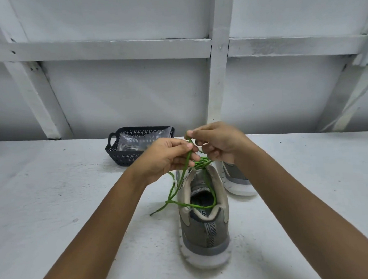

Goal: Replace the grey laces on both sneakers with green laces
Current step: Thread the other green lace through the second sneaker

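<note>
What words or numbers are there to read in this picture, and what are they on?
"ORY": inside the heel collar of the near sneaker; any letters before it cannot be made out.
On the far sneaker: nothing readable.
On the basket: nothing readable.

A white table (54,210), scuffed and speckled with dark marks, is bounded by a wall on the far side. A grey sneaker (205,234) is stood near its centre, heel toward the near edge. A second sneaker (237,180) is set just beyond it to the right, partly hidden. The loose end of a green lace (161,208) is trailed on the surface left of the nearer shoe. A black basket (120,155) holding clear plastic (136,141) is placed at the far edge.
</note>
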Action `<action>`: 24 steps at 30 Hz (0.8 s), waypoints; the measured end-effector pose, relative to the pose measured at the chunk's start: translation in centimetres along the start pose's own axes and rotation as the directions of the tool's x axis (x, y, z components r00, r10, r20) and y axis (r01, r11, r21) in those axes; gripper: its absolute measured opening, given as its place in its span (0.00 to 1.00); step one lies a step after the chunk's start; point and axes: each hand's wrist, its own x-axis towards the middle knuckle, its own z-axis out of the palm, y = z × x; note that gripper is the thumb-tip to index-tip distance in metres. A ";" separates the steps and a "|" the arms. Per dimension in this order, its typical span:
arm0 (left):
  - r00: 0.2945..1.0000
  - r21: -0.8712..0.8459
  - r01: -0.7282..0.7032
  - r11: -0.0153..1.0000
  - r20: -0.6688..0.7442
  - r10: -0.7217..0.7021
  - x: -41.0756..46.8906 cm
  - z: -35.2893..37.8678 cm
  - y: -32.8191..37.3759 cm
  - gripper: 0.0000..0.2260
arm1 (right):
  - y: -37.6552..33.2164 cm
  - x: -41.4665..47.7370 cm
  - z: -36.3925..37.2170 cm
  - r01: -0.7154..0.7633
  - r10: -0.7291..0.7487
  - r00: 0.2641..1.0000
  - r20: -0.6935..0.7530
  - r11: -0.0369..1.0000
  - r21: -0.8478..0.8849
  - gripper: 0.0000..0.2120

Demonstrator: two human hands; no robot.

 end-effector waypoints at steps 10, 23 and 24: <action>0.996 0.045 0.082 0.996 0.017 -0.082 -0.9 -1.3 -1.6 0.10 | -2.1 2.7 -2.1 0.243 -0.128 0.923 -0.363 0.925 0.292 0.11; 0.973 0.024 0.218 0.976 0.065 -0.220 -1.8 -2.8 -0.9 0.08 | 0.0 5.4 -1.9 0.293 -0.169 0.881 -0.441 0.928 0.230 0.12; 0.974 0.001 0.225 0.974 0.029 -0.225 -1.7 -2.6 -1.0 0.07 | 0.2 5.3 -1.8 0.246 -0.166 0.895 -0.413 0.958 0.149 0.12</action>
